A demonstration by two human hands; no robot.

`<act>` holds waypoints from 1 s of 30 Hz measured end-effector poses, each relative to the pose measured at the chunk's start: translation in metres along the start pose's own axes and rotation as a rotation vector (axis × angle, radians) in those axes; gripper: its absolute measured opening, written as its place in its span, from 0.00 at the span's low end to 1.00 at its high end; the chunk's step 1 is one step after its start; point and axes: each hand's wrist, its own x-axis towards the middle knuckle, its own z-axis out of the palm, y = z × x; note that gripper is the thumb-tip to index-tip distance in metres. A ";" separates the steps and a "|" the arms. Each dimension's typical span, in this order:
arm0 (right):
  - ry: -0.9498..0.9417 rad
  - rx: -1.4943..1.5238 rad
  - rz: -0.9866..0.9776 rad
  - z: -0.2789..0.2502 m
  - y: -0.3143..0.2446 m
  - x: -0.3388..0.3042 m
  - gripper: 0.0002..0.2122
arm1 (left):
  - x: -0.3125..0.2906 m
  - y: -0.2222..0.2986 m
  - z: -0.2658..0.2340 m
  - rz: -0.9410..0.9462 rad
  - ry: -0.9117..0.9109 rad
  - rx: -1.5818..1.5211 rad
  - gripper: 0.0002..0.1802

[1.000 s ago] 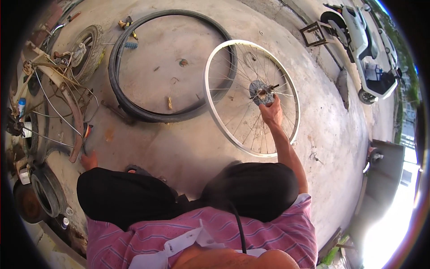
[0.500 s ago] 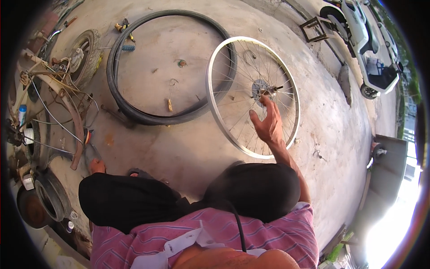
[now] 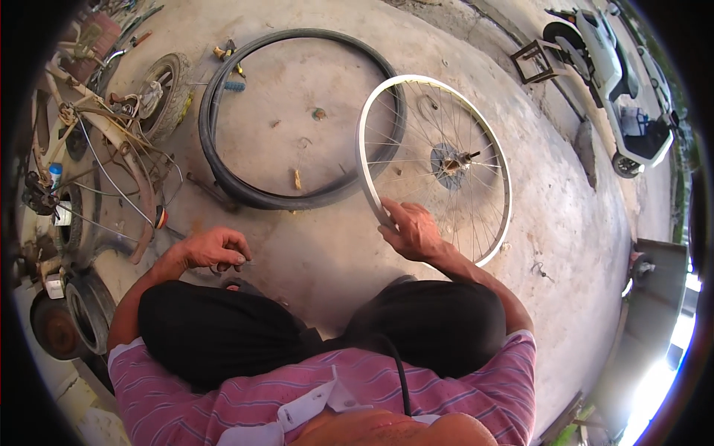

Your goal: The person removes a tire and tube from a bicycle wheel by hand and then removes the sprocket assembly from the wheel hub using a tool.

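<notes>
A bare bicycle wheel, with a silver rim, thin spokes and a hub with a sprocket disc, lies in front of me to the right. My right hand grips its rim on the near left side, thumb and fingers closed about the metal. Over my left knee, my left hand has its fingertips pinched together; a tiny thing seems to poke out of them, too small to name. Part of the wheel overlaps a black bicycle tyre lying flat on the concrete.
Rusty bicycle frame parts and cables crowd the left, beside a small tyred wheel. Yellow-handled pliers and a blue grip sit by the black tyre. A small stool and a white scooter stand far right.
My right hand has left the hub and come down to the near left part of the rim. My left hand has come into view above my left knee.
</notes>
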 end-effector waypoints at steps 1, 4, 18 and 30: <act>0.010 0.002 -0.002 -0.005 0.000 -0.001 0.25 | -0.002 0.022 0.003 0.020 0.002 0.013 0.11; 0.076 0.073 0.054 -0.039 -0.013 -0.001 0.23 | -0.008 0.055 0.013 0.131 0.004 0.073 0.12; 0.548 0.499 -0.121 -0.271 -0.045 -0.016 0.31 | 0.022 0.178 -0.001 0.472 0.344 0.205 0.13; 0.369 0.813 -0.443 -0.193 -0.066 0.076 0.34 | 0.026 0.234 -0.100 0.792 0.832 -0.308 0.26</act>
